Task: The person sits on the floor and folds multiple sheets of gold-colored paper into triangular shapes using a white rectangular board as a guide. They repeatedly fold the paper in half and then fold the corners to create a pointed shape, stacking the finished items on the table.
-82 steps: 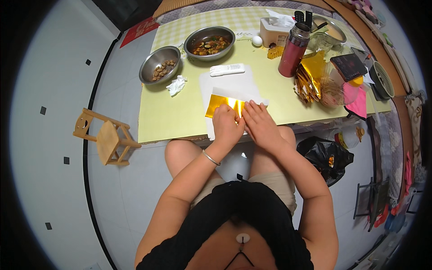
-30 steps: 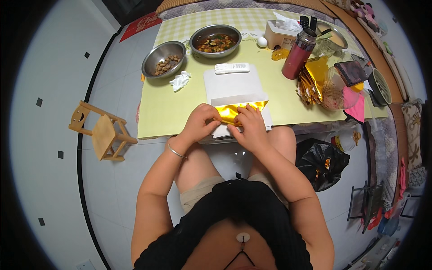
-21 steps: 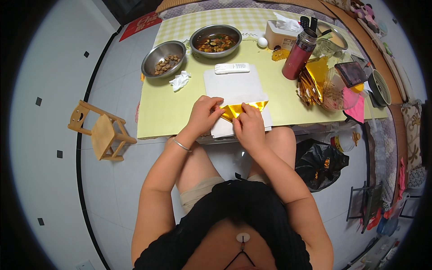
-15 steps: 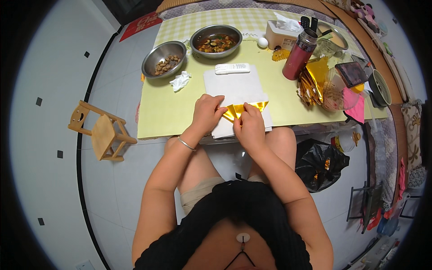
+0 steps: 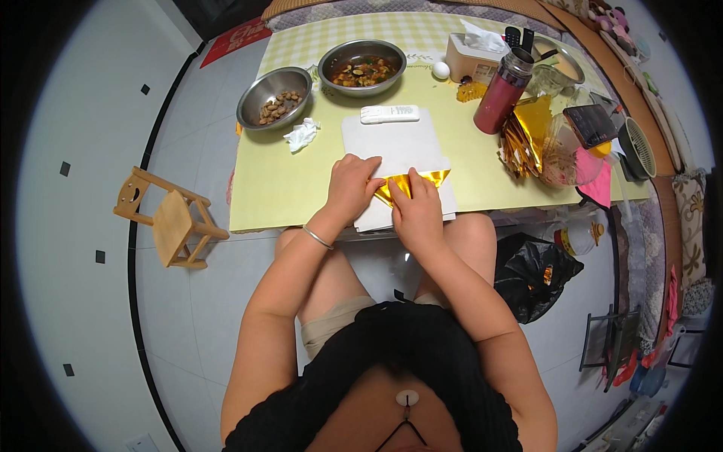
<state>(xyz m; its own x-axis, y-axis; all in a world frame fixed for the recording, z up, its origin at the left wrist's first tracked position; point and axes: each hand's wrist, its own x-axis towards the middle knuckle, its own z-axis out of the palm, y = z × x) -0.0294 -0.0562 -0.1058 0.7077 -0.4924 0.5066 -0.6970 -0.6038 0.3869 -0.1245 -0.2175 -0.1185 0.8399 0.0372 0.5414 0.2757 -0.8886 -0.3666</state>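
A sheet of shiny gold foil paper (image 5: 435,178), folded into a pointed shape with a straight far edge, lies on a stack of white sheets (image 5: 393,143) at the table's near edge. My left hand (image 5: 351,185) is closed on its left corner, thumb pressed against the foil. On the right part, my right hand (image 5: 419,212) holds the foil down with its fingertips, thumb and forefinger slightly apart on the surface. A white oblong object (image 5: 389,114) rests on the far end of the white sheets.
Beyond are a bowl of nuts (image 5: 277,109), a bowl of soupy food (image 5: 361,74) and crumpled tissue (image 5: 302,135). To the right stand a red flask (image 5: 503,94), gold foil pieces (image 5: 529,139) and a phone (image 5: 590,125). A black bag (image 5: 533,282) sits on the floor.
My right hand's fingers have shifted slightly along the foil, from a tight pinch to a flatter press. My left hand has moved slightly, staying at the left corner.
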